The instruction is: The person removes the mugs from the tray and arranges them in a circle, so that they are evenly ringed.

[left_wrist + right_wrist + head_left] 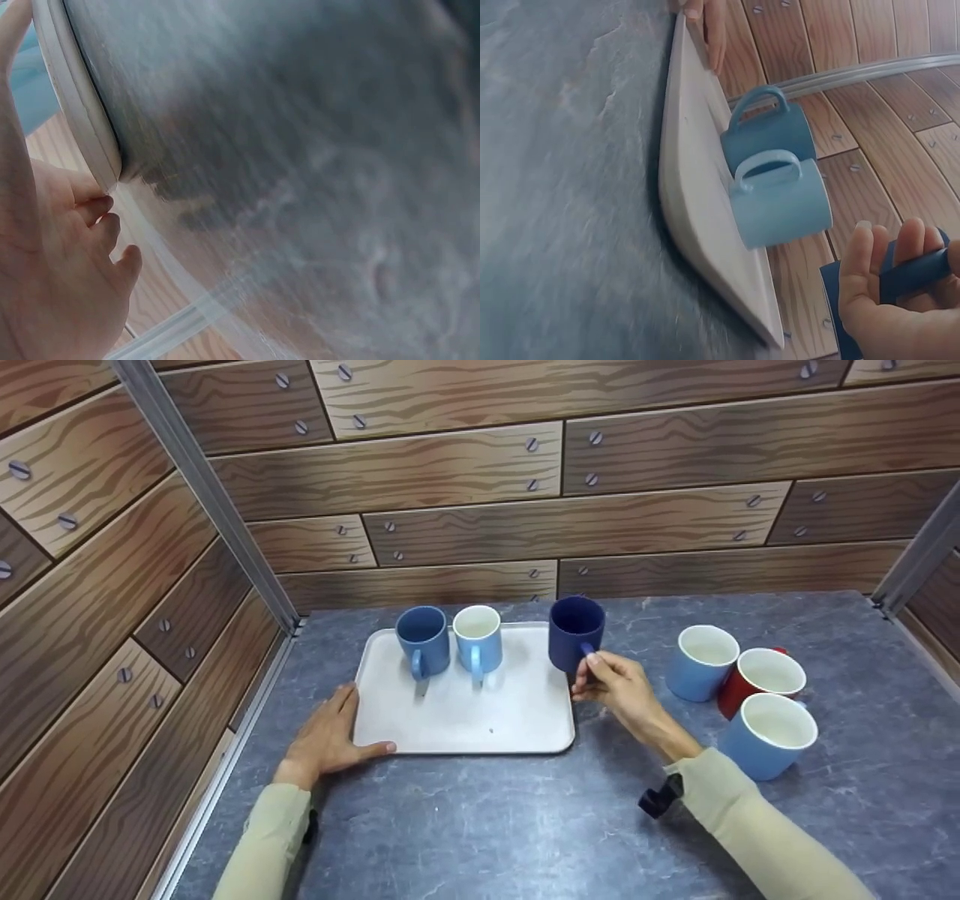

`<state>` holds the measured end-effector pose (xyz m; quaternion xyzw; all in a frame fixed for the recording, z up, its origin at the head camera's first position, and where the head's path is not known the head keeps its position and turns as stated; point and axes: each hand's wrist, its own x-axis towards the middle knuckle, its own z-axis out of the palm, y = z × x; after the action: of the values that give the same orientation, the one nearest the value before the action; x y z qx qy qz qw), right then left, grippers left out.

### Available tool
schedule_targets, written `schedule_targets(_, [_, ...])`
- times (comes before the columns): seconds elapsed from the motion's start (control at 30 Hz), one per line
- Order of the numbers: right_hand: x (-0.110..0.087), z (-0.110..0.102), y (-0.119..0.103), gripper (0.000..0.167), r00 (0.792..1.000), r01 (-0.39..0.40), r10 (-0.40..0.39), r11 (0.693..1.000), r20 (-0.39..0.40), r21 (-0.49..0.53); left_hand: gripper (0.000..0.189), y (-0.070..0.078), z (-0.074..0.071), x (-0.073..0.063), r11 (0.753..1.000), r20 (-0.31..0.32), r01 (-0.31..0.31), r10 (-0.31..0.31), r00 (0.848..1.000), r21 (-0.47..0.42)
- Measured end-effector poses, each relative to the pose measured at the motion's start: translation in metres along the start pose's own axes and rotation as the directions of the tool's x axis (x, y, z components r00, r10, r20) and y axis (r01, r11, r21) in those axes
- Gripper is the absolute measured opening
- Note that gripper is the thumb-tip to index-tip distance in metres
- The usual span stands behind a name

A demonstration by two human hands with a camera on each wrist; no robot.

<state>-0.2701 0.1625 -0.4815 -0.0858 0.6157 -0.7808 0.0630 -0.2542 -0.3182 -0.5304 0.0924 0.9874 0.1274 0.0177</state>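
My right hand (619, 694) pinches the handle of a dark navy mug (564, 641) between thumb and fingers. The mug is upright over the right edge of a white tray (480, 720); its base seems lifted off, as the right wrist view suggests. Spread around the tray's near left corner, my left hand (326, 735) touches the left edge with its fingers and the front edge with its thumb. On the tray stand a medium-blue mug (429, 649) and a light-blue mug (484, 649), handles toward me.
To the right on the grey marbled table (480, 825) stand a light-blue mug (694, 671), a red mug (735, 694) and another light-blue mug (757, 746), close together. Wood-patterned walls (465, 472) with metal corner strips rise behind and at both sides.
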Motion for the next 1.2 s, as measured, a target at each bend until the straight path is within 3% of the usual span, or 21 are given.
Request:
schedule_targets(0.5, [-0.029, -0.047, 0.006, 0.028, 0.999, 0.05, -0.049, 0.998, -0.019, 0.048, 0.136, 0.002, -0.003, 0.001, 1.0, 0.007, 0.017, -0.017, 1.0, -0.003])
schedule_targets(0.83, [-0.043, -0.06, 0.009, 0.034, 0.984, -0.019, 0.02, 1.0, -0.175, 0.009, 0.137, 0.002, -0.003, -0.003, 1.0, 0.007, 0.019, -0.019, 1.0, -0.009])
schedule_targets(1.2, [-0.056, -0.07, 0.007, 0.037, 0.98, -0.061, 0.048, 0.996, -0.193, -0.062, 0.138, 0.001, -0.004, -0.002, 1.0, 0.02, 0.027, -0.027, 0.999, -0.004])
